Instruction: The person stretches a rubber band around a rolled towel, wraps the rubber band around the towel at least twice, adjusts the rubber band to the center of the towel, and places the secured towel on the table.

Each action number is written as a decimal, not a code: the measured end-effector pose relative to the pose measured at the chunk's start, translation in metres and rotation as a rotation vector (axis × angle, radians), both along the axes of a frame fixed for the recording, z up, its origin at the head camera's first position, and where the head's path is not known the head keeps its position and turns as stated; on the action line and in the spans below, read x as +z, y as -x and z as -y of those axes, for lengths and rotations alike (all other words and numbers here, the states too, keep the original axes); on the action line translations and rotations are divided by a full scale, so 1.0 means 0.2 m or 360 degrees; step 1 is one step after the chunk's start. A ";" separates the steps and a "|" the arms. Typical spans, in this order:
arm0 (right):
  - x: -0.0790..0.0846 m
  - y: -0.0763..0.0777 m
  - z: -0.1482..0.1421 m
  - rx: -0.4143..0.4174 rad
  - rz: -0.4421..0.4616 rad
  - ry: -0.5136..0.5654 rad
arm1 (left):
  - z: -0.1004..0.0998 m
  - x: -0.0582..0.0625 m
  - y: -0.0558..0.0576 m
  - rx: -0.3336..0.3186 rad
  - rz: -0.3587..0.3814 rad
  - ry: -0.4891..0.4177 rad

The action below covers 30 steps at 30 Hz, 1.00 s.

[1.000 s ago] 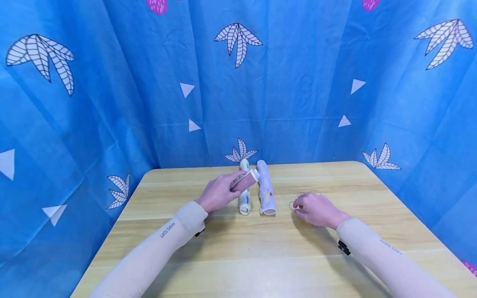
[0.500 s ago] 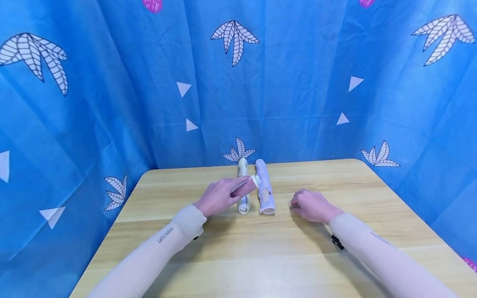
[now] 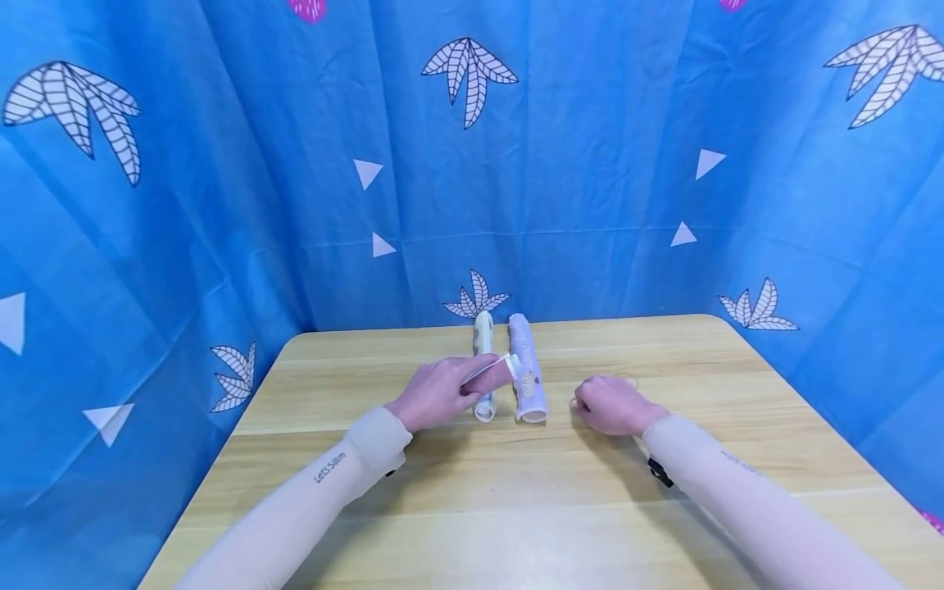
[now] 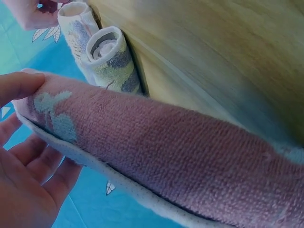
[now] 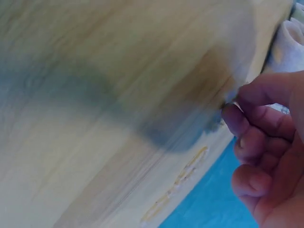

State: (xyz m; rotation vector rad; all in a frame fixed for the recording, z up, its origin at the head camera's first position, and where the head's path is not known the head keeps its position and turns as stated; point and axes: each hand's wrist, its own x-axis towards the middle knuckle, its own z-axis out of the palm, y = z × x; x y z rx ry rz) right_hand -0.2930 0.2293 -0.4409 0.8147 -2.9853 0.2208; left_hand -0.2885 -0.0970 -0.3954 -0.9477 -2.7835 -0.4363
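Observation:
My left hand [image 3: 438, 392] holds a rolled pink towel [image 4: 171, 142] with a pale motif, thumb on one side and fingers on the other. In the head view the roll overlaps a pale green rolled towel [image 3: 483, 329] lying on the table. Beside that one lies a lilac rolled towel [image 3: 527, 369], its open end facing me. To the right, my right hand [image 3: 612, 405] is low over the table with curled fingers, thumb and forefinger pinching a thin rubber band [image 3: 573, 401], mostly hidden by the fingers. Another yellowish rubber band [image 5: 175, 185] lies on the table close by.
The wooden table [image 3: 501, 508] has rounded far corners. A blue curtain [image 3: 590, 164] with white leaf prints hangs behind it and along both sides. Both rolled towels on the table lie near its far edge.
My right hand has shifted slightly left, and its fingers have curled in further around the rubber band. The pink towel has come down a little in my left hand and tilted flatter.

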 end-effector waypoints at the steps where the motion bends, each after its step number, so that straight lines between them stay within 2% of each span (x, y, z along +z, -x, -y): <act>1: 0.00 0.00 -0.01 -0.0014 0.0053 0.0039 | 0.00 0.00 0.00 -0.0005 -0.0002 0.0004; 7: 0.02 0.00 -0.04 0.0004 0.0446 0.0423 | 0.00 0.00 0.00 -0.0006 -0.0003 0.0032; 9: 0.03 0.01 -0.05 0.0038 0.0524 0.0499 | 0.00 -0.01 0.00 -0.0002 -0.0004 0.0039; 12: 0.04 0.01 -0.07 0.0049 0.0610 0.0535 | 0.00 -0.01 0.00 0.0001 -0.0009 0.0039; 21: 0.05 0.00 -0.07 0.0136 0.0575 0.0374 | 0.01 -0.01 0.00 0.0028 0.0024 0.0022; 24: 0.04 -0.01 -0.07 0.0176 0.0697 0.0489 | 0.01 -0.01 -0.01 0.0019 0.0018 0.0007; 30: 0.06 -0.01 -0.05 0.0121 0.1029 0.0796 | 0.02 -0.04 -0.01 -0.0002 -0.0012 -0.0023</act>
